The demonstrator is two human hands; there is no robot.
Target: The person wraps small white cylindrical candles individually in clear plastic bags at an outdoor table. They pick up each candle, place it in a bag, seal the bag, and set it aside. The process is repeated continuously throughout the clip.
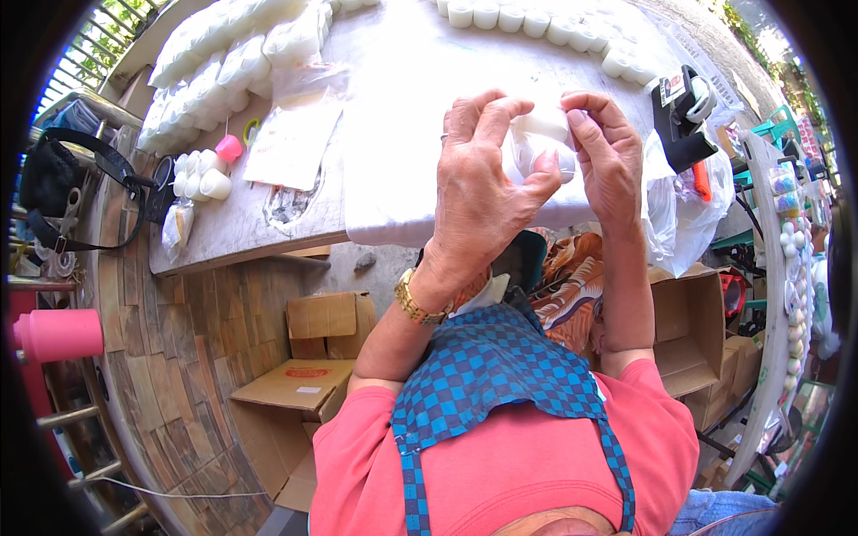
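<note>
Above the white-covered part of the table, my two hands work at white, candle-like cylinders (542, 123) that seem to sit in clear plastic. On their left side my left hand (483, 147) is curled round, its fingertips at the top and its thumb lower down. My right hand (608, 147) pinches at their upper right edge, thumb against forefinger. Glare and thin film hide exactly what lies in that pinch; it may be the plastic. A white cloth (393, 201) lies beneath both hands.
Wrapped packs of white cylinders (210, 89) pile up at the far left, with a row of cylinders (527, 22) at the back. A black-and-white device (684, 116) and plastic bag (675, 210) stand right. Cardboard boxes (290, 402) sit below the table.
</note>
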